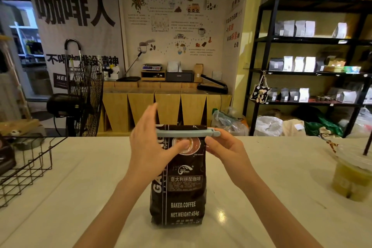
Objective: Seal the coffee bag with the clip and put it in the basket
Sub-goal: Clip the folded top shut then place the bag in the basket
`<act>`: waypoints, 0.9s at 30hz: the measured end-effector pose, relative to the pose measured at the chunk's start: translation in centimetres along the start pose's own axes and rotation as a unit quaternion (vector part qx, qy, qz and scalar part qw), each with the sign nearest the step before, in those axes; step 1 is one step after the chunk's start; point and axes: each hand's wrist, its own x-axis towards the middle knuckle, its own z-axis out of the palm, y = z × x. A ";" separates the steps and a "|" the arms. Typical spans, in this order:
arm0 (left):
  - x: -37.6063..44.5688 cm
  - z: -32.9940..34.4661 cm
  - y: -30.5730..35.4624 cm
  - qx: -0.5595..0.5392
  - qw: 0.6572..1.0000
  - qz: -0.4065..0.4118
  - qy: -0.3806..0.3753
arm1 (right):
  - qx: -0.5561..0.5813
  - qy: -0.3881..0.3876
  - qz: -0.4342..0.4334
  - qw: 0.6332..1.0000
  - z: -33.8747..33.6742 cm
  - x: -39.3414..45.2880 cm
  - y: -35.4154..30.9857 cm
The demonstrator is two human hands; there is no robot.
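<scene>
With the coffee bag [178, 177] upright mid-bench, left hand [150, 147] open against its front and right hand [225, 148] pinching the clip [188, 132] latch end, press until latched, then transfer to the basket [26, 169] at the left edge.

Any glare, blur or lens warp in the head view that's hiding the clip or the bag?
Head view: wide-angle warp bends the shelves and wire basket at the edges; a small glare spot on the table beside the coffee bag; bag text and clip sharp; left hand slightly soft.
</scene>
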 end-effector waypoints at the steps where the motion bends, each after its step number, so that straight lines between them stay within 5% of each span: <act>1: -0.4 -0.2 -0.6 -0.096 0.991 -0.092 -0.021 | 0.017 -0.003 0.013 1.000 0.0 -0.1 0.2; 4: -1.8 0.1 -2.8 -0.261 0.923 -0.251 -0.127 | 0.052 -0.013 0.039 0.998 0.2 -0.4 1.0; 7: -3.6 1.0 -4.4 -0.263 0.910 -0.235 -0.217 | 0.048 -0.031 0.079 0.995 0.3 -0.8 1.8; 12: -4.4 1.8 -5.4 -0.311 0.901 -0.232 -0.193 | -0.052 -0.072 0.196 0.977 1.3 -2.0 3.9; 27: -1.2 -4.9 -5.6 -0.287 0.934 -0.203 -0.066 | -0.039 -0.117 0.125 0.984 7.1 3.0 0.9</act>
